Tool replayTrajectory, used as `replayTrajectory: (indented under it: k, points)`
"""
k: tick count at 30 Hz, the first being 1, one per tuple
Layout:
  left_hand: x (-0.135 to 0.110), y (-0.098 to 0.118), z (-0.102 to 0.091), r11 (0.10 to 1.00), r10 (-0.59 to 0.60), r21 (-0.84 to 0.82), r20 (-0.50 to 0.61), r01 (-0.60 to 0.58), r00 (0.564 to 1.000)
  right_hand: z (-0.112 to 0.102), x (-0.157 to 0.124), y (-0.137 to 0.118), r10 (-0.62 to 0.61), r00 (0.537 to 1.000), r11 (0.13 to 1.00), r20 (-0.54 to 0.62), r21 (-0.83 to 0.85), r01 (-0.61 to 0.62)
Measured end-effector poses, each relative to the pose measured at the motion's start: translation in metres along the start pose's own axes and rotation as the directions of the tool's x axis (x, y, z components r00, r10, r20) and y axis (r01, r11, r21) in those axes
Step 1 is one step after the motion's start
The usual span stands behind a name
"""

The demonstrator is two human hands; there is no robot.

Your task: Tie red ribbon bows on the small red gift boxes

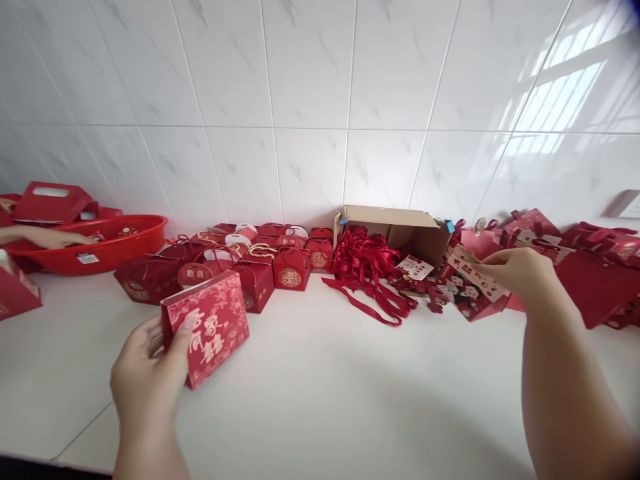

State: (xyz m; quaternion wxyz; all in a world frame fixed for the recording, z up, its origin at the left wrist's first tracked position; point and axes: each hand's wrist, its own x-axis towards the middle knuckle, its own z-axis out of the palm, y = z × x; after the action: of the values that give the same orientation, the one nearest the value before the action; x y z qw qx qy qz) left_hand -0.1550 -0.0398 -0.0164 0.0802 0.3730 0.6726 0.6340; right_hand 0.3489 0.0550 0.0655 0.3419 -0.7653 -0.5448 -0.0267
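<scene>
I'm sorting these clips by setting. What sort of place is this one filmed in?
Probably a home or small workshop counter used for packing festive gift boxes. A white tiled wall backs a white countertop crowded with red gift boxes, a cardboard box spilling red ribbons, and a red basin.

One cardboard box (400, 230); one red basin (100, 250)

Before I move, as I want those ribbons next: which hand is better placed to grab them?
Probably the right hand: it hovers beside the ribbons, while the left hand holds the red box.
</scene>
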Motion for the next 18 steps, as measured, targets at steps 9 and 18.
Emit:
replayTrajectory:
  k: [9, 18]
  points:
    - [-0.068, 0.052, 0.051, 0.962, 0.080, -0.264, 0.521, 0.071, 0.850, -0.031, -0.037, -0.042, -0.164, 0.978, 0.926, -0.128, 0.323, 0.197]
    - [-0.096, 0.050, 0.064, 0.918, 0.361, -0.340, 0.511, -0.203, 0.780, 0.043, -0.105, -0.120, -0.806, 0.446, 0.562, 0.388, 0.739, 0.372]
